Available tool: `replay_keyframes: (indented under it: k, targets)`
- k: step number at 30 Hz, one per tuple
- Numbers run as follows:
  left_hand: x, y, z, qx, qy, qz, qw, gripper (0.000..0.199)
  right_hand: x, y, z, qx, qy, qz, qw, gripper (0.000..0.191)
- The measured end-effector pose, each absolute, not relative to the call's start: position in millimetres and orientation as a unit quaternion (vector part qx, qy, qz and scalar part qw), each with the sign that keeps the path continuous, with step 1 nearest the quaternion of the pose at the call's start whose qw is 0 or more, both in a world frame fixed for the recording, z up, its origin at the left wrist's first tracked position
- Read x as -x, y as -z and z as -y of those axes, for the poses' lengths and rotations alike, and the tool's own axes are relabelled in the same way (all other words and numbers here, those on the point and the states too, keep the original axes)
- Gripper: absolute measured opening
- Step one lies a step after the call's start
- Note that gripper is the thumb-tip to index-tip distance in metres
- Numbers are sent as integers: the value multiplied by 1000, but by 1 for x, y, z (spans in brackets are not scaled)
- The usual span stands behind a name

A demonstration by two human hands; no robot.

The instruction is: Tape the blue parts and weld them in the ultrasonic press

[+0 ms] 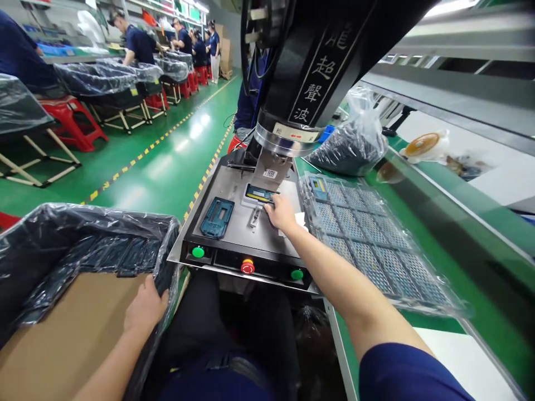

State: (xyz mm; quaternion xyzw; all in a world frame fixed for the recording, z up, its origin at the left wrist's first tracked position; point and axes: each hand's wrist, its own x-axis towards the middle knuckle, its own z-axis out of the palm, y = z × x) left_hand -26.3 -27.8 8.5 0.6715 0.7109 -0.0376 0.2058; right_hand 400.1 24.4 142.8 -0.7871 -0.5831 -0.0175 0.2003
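My right hand (281, 213) reaches under the ultrasonic welding machine's metal horn (270, 172), its fingers closed on the near right end of a dark teal plastic housing (259, 194). A yellow strip shows along that housing, which sits at the fixture on the steel worktop. Left of it lies a second dark teal plastic housing (217, 217) with a rectangular window, touched by neither hand. My left hand (144, 306) is inside the lined bin (112, 210), over a cardboard sheet (79, 323). Its thumb stands apart from the fingers, and I see nothing held there.
Green buttons (198, 252) and a red emergency stop (248, 266) line the machine's front edge. To the right lie a clear compartment tray (363, 234) and a plastic bag of dark parts (355, 139). Several people sit at benches (140, 42) across the green floor.
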Motion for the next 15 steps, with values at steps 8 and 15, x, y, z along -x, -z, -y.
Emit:
replay_keyframes:
  k: [8, 15]
  targets:
    - [28, -4, 26, -666, 32, -714, 213, 66, -383, -134, 49, 722, 5, 667, 184, 42]
    - [28, 0, 25, -679, 39, -709, 187, 65, -381, -154, 26, 714, 1, 682, 156, 55]
